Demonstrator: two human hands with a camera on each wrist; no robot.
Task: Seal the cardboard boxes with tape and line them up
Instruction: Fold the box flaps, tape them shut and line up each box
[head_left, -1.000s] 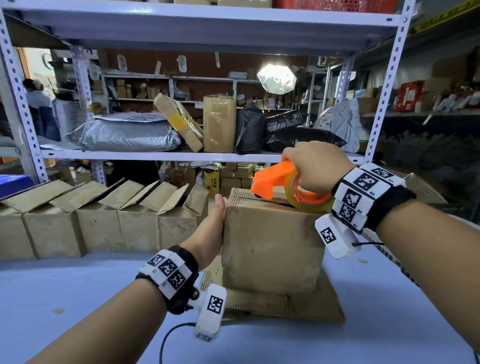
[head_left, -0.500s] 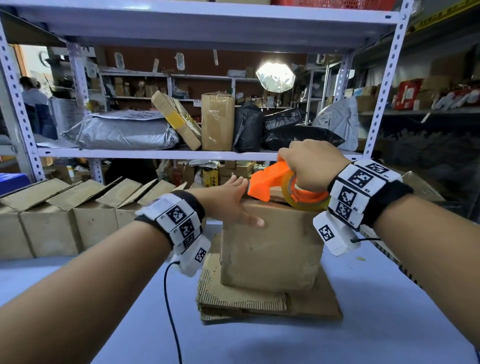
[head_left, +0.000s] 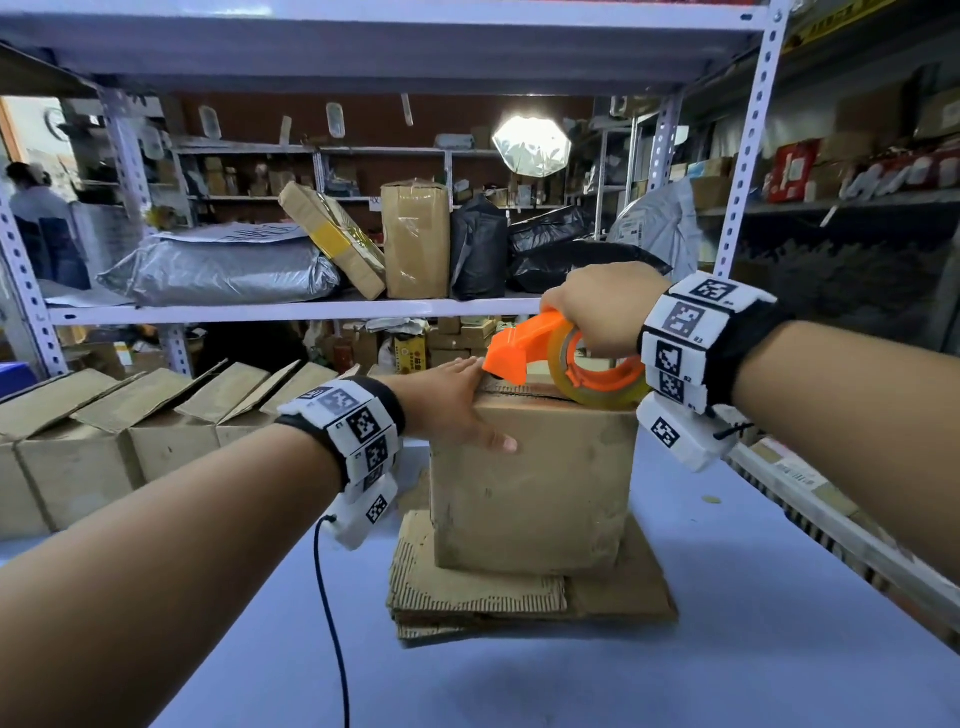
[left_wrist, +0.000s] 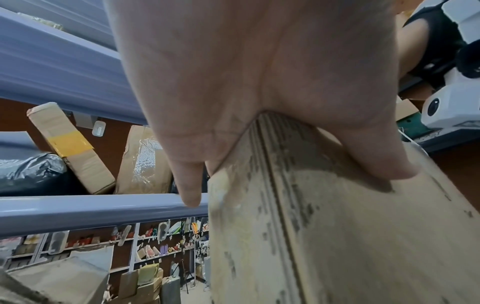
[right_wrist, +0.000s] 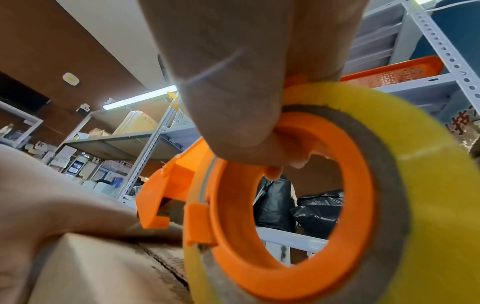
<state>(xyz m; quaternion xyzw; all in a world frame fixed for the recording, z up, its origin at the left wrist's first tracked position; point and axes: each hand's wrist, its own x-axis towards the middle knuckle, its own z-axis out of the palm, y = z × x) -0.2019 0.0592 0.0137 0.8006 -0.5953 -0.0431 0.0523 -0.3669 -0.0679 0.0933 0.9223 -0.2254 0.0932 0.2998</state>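
Leftmost, a row of open boxes (head_left: 156, 410) stood along the back of the table (head_left: 727, 649), flaps up and not yet sealed. Next came the left hand (head_left: 452, 405), laid flat with straight fingers over the top left edge of the box (head_left: 535, 483) being worked on, its thumb down the front face, pressing the flaps shut without gripping. That box sat mid-table on a stack of flattened cardboard (head_left: 524, 597). Right of it, the right hand (head_left: 597, 306) had its fingers curled tight through the orange tape dispenser (head_left: 524, 348), whose roll rested on the box top with the orange nose pointing toward the left hand.

By the look of it, the step in hand was taping this box's top seam. The next move would call for firm downward pressure on the roll, a straight pull along the seam, and the left hand holding the flaps level while staying clear of the dispenser's nose.
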